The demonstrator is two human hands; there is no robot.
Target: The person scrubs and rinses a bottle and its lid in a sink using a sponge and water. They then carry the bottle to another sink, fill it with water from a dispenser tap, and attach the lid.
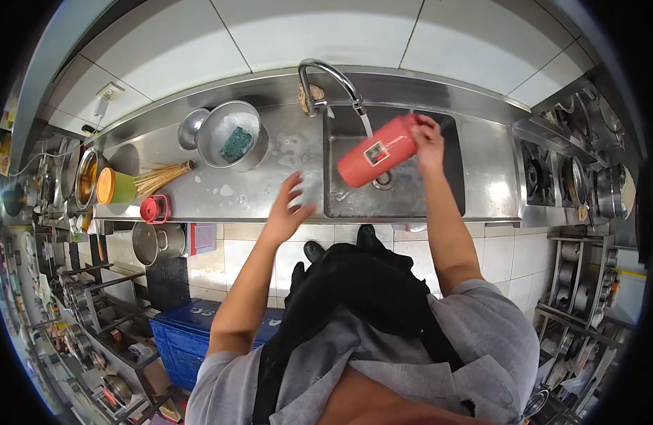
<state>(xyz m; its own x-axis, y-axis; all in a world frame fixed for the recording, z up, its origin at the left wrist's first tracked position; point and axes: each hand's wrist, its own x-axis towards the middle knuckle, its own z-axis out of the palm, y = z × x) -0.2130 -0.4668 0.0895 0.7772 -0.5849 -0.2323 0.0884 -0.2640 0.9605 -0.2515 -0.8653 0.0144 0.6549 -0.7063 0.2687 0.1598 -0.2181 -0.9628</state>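
My right hand (429,145) is closed around the upper right end of a red thermos (393,145), which has a small picture sticker on its side. The thermos is tilted over the steel sink (450,177), its lower end towards the left. From the tap (333,71) a stream of water (367,124) runs down behind the thermos. My left hand (287,212) holds nothing, fingers apart, above the counter's front edge left of the sink. A red lid with a loop handle (155,208) sits farther left on the counter.
A metal pot (261,145) holds suds and a green scouring pad (236,144), with a metal bowl (190,129) beside it. Left of these are a bamboo whisk (163,176) and a green container with an orange lid (107,185). A gas stove (542,173) is at right.
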